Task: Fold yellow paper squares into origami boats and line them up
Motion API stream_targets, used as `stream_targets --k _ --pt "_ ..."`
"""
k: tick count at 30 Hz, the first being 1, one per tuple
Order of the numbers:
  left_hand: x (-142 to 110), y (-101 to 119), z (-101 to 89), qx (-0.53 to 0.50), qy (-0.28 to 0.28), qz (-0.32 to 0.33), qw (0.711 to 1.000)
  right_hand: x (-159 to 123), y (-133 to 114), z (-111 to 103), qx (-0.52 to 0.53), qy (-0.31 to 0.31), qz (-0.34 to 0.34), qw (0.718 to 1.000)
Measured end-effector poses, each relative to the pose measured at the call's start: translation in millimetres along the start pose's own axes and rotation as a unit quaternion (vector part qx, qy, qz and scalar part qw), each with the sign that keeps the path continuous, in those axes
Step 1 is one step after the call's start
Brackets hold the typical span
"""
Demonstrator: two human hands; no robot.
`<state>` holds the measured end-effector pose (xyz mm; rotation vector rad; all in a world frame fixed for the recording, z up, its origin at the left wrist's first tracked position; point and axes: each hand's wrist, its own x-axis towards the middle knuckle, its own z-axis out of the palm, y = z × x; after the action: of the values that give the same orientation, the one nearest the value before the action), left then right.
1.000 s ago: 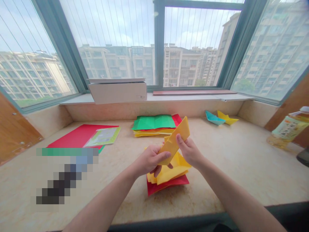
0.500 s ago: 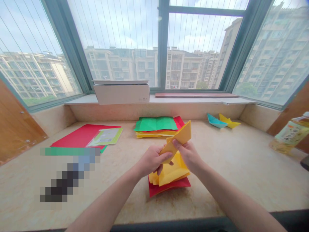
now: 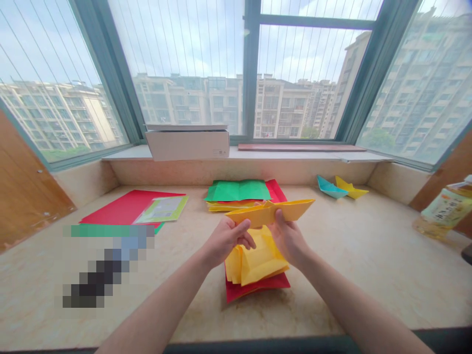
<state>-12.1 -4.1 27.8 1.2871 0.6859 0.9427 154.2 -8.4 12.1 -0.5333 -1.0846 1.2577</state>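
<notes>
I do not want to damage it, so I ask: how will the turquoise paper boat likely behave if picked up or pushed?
The turquoise paper boat is probably very light, being folded paper. Its thin sides could crumple if squeezed hard. Pushed rightward, it would likely nudge the yellow paper boat close beside it.

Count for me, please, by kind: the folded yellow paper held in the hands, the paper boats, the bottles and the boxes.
Folded yellow paper, held by left hand and right hand: 1
Paper boats, one blue boat and one yellow boat: 2
Bottle: 1
White box: 1
Total: 5
</notes>
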Motion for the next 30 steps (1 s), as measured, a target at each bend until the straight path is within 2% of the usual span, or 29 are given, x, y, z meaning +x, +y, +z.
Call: stream_targets --k 2,4,10,14,19,24,30 --pt "-2 -3 2.2 0.015 -0.012 0.002 1.000 -3 6 3 -0.015 -0.033 0.034 0.999" --pt "-2 -6 1.2 0.051 -0.002 0.023 0.998 -4 6 0 -0.026 -0.038 0.044 0.998" --pt "1 -8 -8.0 0.112 0.035 0.024 0.993 7 -17 -20 -0.015 0.020 -0.011 1.000" --pt "-3 -6 -4.4 0.082 0.019 0.017 0.996 8 -18 -19 -0.006 0.051 -0.023 0.998" --pt "-4 -4 -1.9 0.037 0.037 0.031 0.998 5 -19 -19 -0.030 0.013 0.021 0.999" --pt "-3 -7 -2.7 0.024 0.030 0.040 0.998 8 -21 -26 -0.077 0.029 -0.003 0.997" --pt "-2 -5 -3.4 0.043 0.054 0.046 0.997 9 -21 -28 -0.068 0.042 0.017 0.997"
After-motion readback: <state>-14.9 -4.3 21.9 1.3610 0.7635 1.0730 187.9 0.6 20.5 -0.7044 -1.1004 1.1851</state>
